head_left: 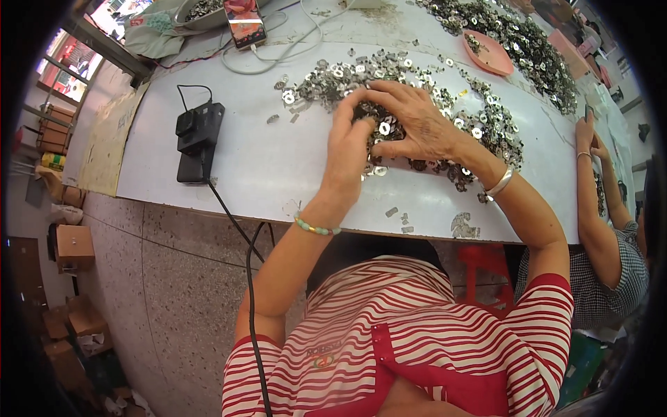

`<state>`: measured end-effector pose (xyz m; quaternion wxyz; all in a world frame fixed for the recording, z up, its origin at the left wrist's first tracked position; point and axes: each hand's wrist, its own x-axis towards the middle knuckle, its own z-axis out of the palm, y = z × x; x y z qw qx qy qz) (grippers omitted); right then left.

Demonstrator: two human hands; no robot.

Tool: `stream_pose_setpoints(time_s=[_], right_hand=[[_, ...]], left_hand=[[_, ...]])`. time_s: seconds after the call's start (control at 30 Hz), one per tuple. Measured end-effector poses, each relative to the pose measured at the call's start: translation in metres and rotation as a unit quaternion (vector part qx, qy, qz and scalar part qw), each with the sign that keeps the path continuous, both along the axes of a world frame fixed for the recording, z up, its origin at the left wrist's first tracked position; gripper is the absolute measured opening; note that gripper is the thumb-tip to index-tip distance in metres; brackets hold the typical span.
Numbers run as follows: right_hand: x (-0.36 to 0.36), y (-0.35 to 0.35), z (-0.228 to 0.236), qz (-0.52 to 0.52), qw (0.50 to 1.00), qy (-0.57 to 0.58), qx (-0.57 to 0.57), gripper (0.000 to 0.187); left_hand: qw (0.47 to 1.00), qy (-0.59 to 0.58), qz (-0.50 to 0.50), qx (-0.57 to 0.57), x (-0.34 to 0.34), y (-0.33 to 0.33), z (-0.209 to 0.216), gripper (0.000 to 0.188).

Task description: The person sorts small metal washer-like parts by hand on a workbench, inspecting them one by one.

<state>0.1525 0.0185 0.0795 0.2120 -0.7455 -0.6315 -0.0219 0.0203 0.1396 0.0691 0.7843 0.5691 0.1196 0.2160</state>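
Note:
A loose heap of small silvery metal parts (479,121), many ring-shaped with a hole, spreads over the white table. My left hand (349,135) rests at the heap's near left side, fingers curved and thumb apart from them. Opposite it, my right hand (420,125) bends over the heap, its thumb stretched leftward and its fingers reaching toward my left fingertips. Together the two hands form a ring around a small cluster of metal parts (386,128). Both look open and cupped; some fingertips are hidden among the parts.
A black device with a cable (198,142) lies left on the table (271,167). Behind are a phone (244,24) with a white cord and a pink tray (488,53). Flat metal scraps (464,226) lie near the front edge. A co-worker's arms (592,167) are at the right.

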Motion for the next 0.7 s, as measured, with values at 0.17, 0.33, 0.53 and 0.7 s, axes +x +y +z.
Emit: stream_pose_setpoints(time_s=[0.17,0.33,0.53,0.7], right_hand=[[-0.005,0.003,-0.011,-0.007,0.994,-0.101,0.036,0.077],[0.001,0.008,-0.015,-0.01,0.992,-0.118,0.048,0.061],[0.004,0.014,-0.017,-0.027,0.991,-0.119,0.051,0.048],[0.006,0.016,-0.014,-0.038,0.992,-0.115,0.045,0.041]], left_hand=[[0.991,-0.035,-0.002,-0.132,0.006,0.013,0.014,0.037],[0.997,0.077,0.026,-0.013,0.006,0.023,0.027,0.04],[0.994,0.063,0.059,0.073,0.031,0.047,0.032,0.031],[0.989,0.071,0.073,0.106,0.067,0.06,0.024,0.026]])
